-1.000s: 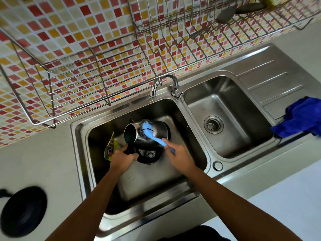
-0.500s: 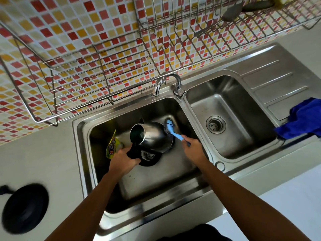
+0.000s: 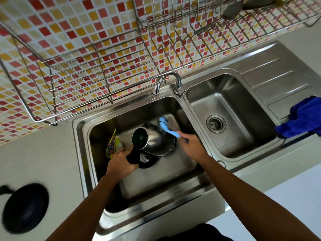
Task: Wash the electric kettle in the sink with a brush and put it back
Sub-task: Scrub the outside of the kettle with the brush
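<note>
Now the left hand (image 3: 121, 162) is closed around the black handle of the electric kettle (image 3: 153, 140) and holds it tilted on its side over the left basin of the sink (image 3: 83, 153). The open mouth of the kettle points to the left and a little upward, and its wide base points to the right. The right hand (image 3: 191, 146) grips the handle of a light blue brush (image 3: 166, 128); the head of the brush lies against the upper right part of the steel body, near the base. Both forearms reach in from the lower edge of the view.

Just beside the left hand, against the left wall of the same basin, stands a yellow pouch (image 3: 112, 145) with a printed label that I cannot read. The right basin (image 3: 225, 119) has only its drain in the middle. The faucet (image 3: 169, 80) rises behind the wall between the two basins, with its spout over the left one.

Further out, a blue cloth (image 3: 305, 117) lies on the drainboard at the right. A round black kettle base (image 3: 24, 208) sits on the counter at the far left, well apart from the sink. Above, a wire dish rack (image 3: 86, 66) hangs before the mosaic tile wall (image 3: 52, 23).
</note>
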`<state>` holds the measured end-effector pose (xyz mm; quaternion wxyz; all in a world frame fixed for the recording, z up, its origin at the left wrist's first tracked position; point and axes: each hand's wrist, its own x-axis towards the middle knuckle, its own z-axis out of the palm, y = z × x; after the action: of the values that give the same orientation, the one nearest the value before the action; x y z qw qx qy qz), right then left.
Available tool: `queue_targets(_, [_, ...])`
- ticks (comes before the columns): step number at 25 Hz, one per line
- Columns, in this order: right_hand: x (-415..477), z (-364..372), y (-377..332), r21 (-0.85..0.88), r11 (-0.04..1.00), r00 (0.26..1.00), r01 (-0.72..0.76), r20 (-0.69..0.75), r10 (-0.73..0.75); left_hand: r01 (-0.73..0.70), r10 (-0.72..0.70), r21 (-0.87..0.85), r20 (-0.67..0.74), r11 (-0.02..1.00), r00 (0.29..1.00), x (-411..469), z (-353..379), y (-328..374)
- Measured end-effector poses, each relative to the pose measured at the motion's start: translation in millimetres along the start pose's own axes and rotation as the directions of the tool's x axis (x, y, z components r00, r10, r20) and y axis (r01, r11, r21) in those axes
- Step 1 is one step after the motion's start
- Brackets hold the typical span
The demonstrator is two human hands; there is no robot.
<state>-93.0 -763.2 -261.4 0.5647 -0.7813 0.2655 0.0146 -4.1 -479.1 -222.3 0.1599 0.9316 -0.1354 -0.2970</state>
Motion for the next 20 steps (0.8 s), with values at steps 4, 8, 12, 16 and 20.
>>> queue_targets(4, [1.1, 7.0, -3.1, -0.001, 0.998, 0.992, 0.066, 0.108, -0.066, 0.006, -0.006, -0.023, 0.005, 1.000, 1.000, -4.1, -0.3, -11.8])
queue_targets(8, [10.6, 5.6, 3.6, -0.072, 0.997, 0.999, -0.015, -0.035, 0.012, -0.007, 0.007, 0.023, 0.006, 1.000, 1.000, -5.0, 3.7, -10.2])
queue_targets(12, [4.5, 6.3, -8.5, -0.020, 0.998, 0.987, 0.055, 0.149, -0.051, 0.011, -0.011, 0.002, -0.003, 1.000, 1.000, -0.3, 5.0, -22.2])
queue_targets(16, [14.2, 0.4, 14.1, -0.143, 0.979, 0.988, -0.146, -0.069, 0.138, -0.061, 0.055, 0.172, 0.038, 0.983, 0.998, -0.1, 6.4, -17.1])
queue_targets(20, [9.8, -0.6, 2.5, -0.017, 0.994, 0.990, -0.108, 0.085, 0.109, -0.096, 0.088, 0.240, 0.044, 0.966, 0.995, 1.4, 4.5, -21.2])
